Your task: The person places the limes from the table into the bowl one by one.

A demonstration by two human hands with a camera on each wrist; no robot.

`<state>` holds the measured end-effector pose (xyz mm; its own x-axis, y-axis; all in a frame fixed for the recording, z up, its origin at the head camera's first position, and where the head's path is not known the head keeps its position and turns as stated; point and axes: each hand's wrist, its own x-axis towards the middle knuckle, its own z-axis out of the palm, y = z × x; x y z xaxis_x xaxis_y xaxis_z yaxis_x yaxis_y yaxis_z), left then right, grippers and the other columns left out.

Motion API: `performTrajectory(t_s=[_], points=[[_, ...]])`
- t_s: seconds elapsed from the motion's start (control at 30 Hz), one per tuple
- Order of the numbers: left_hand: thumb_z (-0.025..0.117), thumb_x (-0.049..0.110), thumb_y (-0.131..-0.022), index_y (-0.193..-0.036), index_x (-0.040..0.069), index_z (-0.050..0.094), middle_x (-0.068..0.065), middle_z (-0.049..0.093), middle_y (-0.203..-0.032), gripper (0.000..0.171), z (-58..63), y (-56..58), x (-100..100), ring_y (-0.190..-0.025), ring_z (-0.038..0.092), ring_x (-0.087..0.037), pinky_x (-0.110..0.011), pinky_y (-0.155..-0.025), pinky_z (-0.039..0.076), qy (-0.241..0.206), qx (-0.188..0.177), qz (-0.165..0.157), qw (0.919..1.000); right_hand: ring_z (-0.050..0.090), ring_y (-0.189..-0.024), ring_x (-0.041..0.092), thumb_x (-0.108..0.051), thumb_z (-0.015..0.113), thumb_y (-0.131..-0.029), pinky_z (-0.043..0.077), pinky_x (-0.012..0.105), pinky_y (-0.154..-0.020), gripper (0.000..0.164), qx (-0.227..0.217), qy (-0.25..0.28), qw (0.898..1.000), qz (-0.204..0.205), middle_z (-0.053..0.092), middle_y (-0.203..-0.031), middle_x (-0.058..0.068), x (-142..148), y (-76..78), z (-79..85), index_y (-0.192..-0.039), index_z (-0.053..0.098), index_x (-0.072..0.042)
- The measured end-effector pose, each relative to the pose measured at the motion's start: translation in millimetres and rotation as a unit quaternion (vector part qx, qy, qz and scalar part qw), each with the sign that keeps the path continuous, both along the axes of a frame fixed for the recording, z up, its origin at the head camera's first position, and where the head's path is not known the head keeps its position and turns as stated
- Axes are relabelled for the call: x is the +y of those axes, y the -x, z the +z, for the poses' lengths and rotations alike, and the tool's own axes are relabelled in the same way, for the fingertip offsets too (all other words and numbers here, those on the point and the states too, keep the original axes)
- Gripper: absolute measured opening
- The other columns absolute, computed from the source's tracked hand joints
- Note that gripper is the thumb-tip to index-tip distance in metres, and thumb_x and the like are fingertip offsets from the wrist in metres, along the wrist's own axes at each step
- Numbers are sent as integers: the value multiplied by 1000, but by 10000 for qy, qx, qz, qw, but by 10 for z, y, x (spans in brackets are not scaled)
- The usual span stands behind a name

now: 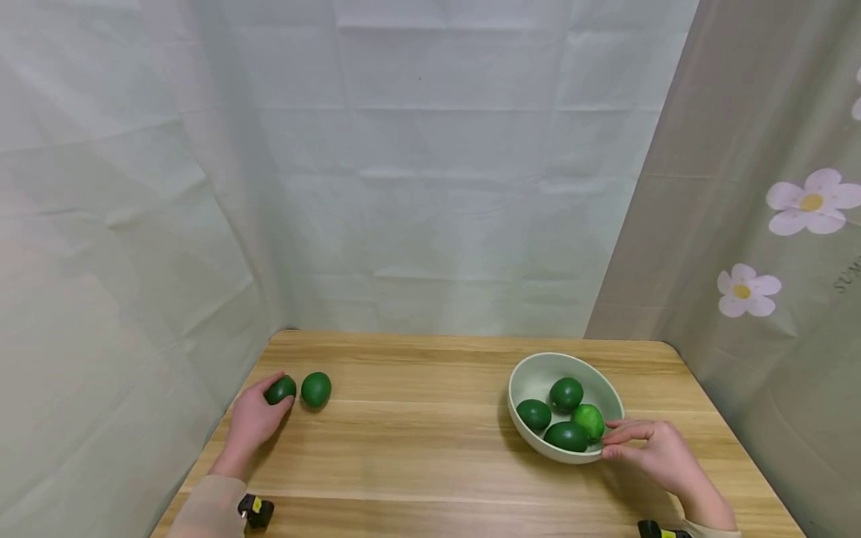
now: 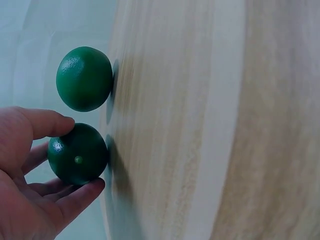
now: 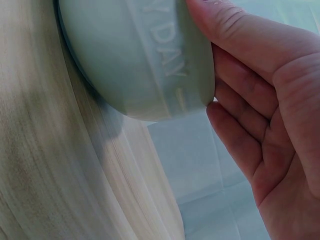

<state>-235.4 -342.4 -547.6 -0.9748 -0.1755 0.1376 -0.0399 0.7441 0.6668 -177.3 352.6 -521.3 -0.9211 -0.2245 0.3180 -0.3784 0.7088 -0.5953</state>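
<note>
At the table's left, my left hand (image 1: 255, 418) holds a dark green lime (image 2: 78, 157), thumb on one side and fingers on the other. In the left wrist view the lime's small pale stem nub shows. Close beside it, a second dark green lime (image 1: 316, 390) rests on the table. On the right, my right hand (image 1: 655, 452) grips the near right rim of a pale green bowl (image 1: 538, 365). Several green fruits lie inside, among them a dark one (image 1: 566, 394) and a brighter green one (image 1: 589, 421). Raised lettering marks the bowl's outer wall (image 3: 130, 60) in the right wrist view.
The wooden table (image 1: 417, 448) stretches between the two hands. Pale hanging cloth (image 1: 437, 187) stands behind it and along the left; cloth with printed flowers (image 1: 747, 290) hangs on the right.
</note>
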Motion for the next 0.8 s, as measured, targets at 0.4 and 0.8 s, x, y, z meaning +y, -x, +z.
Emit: performTrajectory(t_s=[0.4,0.8], points=[[71,12,-101,-154,-6,50,-37,48,-153,60,-12,-52,-3,-133,50,-58,-69,-104,45,-170,-137,179,9996,72,-104,4,-24,98,-75,36,2,-93,14,8,17,10000,-35,82,-101,-3,-17,4,13,-84,87,-25],[73,10,-98,-151,-6,54,-36,53,-150,58,-32,-60,-15,-130,53,-57,-68,-102,46,-94,148,325,9993,72,-104,4,-23,98,-75,38,2,-92,14,-4,5,10000,-42,82,-99,-5,-6,-6,18,-84,87,-25]])
